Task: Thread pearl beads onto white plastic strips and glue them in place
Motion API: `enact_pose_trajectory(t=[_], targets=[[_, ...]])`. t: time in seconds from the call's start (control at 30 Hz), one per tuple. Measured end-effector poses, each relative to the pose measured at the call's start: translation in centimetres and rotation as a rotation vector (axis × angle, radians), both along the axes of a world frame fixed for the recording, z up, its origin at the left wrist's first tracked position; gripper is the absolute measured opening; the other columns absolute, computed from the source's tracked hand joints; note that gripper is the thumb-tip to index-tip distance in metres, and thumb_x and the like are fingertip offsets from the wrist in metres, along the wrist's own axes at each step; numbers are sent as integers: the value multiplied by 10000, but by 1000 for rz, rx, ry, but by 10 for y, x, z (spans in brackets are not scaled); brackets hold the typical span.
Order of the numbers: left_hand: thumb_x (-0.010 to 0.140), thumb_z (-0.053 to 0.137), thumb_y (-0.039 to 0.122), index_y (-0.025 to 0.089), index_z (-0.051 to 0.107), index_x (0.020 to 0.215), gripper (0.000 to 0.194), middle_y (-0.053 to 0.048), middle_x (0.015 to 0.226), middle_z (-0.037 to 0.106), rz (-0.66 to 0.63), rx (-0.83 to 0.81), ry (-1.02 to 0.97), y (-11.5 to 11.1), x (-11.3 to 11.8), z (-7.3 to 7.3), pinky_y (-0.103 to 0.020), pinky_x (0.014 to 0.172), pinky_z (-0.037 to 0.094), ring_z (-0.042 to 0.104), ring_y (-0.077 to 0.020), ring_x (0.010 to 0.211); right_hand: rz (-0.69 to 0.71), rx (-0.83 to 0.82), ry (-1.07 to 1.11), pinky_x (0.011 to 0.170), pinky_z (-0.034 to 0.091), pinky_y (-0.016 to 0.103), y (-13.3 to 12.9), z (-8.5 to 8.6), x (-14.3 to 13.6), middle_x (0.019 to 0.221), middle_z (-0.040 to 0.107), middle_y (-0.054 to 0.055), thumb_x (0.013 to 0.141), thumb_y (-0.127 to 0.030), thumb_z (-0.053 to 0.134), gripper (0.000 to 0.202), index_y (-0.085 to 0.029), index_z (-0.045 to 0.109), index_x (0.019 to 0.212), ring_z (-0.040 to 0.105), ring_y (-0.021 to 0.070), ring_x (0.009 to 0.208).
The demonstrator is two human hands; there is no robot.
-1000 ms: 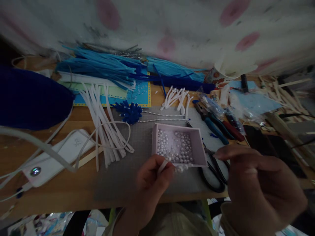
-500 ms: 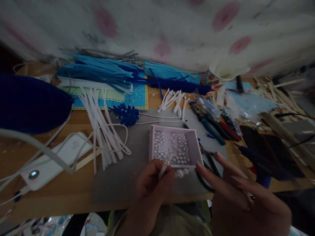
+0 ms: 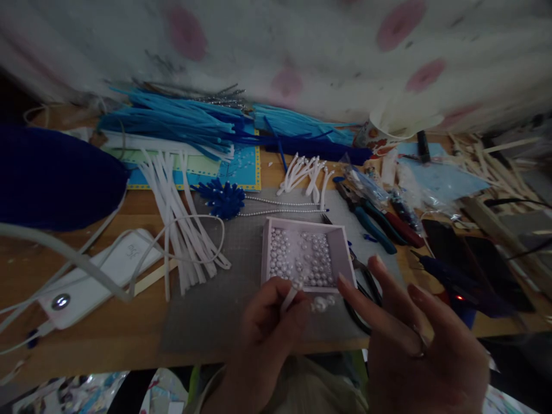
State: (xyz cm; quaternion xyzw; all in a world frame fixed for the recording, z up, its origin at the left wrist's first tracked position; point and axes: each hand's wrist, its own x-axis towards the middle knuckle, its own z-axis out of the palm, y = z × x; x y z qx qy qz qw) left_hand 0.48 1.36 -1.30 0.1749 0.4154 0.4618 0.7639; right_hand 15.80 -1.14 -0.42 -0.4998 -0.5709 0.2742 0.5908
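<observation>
Here at the front edge of the bench (image 3: 99, 345), the left hand (image 3: 269, 325) pinches a slim white stem (image 3: 288, 300), pearly beads (image 3: 298, 283) at its tip. The right hand (image 3: 425, 339) is open, fingers spread by the near right corner of a pale pink box (image 3: 350, 261); contact, I can't tell. Inside, silvery-white pearls (image 3: 321, 259) gleam.

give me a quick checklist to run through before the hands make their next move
1. White strip gripped by left hand: ok, pinched at the fingertips.
2. Right hand free: ok, fingers spread, nothing seen held.
3. Bead box open: ok, beads lie inside.
4. Scissors uncovered: not ok, right hand partly hides them.
5. Large pearls beside the box joined to the strip: cannot tell.
</observation>
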Motion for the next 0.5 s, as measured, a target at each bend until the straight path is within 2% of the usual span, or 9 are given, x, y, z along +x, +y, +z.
enact_pose_trajectory(t=[0.1, 0.17, 0.27, 0.4, 0.5], targets=[[717, 902, 499, 202, 745, 734, 336, 43, 672, 594, -10, 11, -13, -1, -1, -2, -134, 590, 395, 459, -73, 626, 27, -29, -60, 1193, 365, 673, -1, 1, 3, 1210, 795, 35, 993, -605, 492, 466, -420, 553, 1416, 629, 350, 1307], [731, 892, 502, 199, 739, 738, 339, 48, 663, 573, -22, 20, -12, -1, -2, -3, -136, 575, 386, 441, -71, 611, -16, -25, -60, 1193, 349, 689, -2, 0, 1, 1178, 802, 53, 998, -609, 468, 478, -403, 546, 1422, 614, 356, 1326], [732, 887, 512, 191, 725, 734, 360, 54, 646, 542, -28, 17, -8, -1, -2, -2, -141, 558, 374, 417, -70, 592, -52, -5, -71, 1185, 364, 682, -1, 1, -2, 1142, 807, 60, 1009, -599, 448, 476, -395, 531, 1430, 618, 353, 1328], [730, 887, 515, 188, 706, 742, 374, 48, 661, 552, -17, 16, 3, 0, -1, 1, -158, 579, 398, 411, -80, 597, -14, -13, -87, 1151, 435, 648, 1, 3, -1, 1102, 815, 52, 994, -567, 502, 409, -411, 586, 1363, 634, 364, 1306], [761, 867, 508, 187, 682, 736, 371, 57, 626, 497, -42, 48, 4, 1, -1, 3, -170, 541, 370, 357, -82, 565, -15, -2, -68, 1169, 396, 679, 1, 4, -2, 1097, 818, 55, 1008, -543, 478, 422, -411, 556, 1402, 619, 363, 1324]])
